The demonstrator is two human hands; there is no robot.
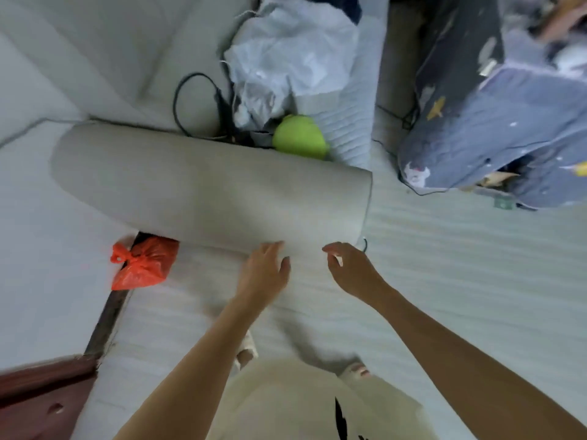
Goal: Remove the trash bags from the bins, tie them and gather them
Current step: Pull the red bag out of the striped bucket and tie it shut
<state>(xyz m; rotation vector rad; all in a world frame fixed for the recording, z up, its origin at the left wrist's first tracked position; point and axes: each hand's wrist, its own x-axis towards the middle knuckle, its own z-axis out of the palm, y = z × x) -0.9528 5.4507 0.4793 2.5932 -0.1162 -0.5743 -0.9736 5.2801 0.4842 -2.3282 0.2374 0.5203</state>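
My head view is evenly lit by soft, cool daylight, with no glare and only faint shadows on the floor (444, 265) under my arms. Everything is smeared by motion blur, worst at the top right beyond my right hand (355, 271). Wide-angle distortion bends the edges and corners noticeably.

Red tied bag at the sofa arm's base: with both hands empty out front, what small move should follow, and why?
Probably reach the left hand leftward and take the red bag by its knot. It already looks tied and lies on the floor against the sofa arm, so only gathering remains. The right hand holds nothing too, but is farther away.
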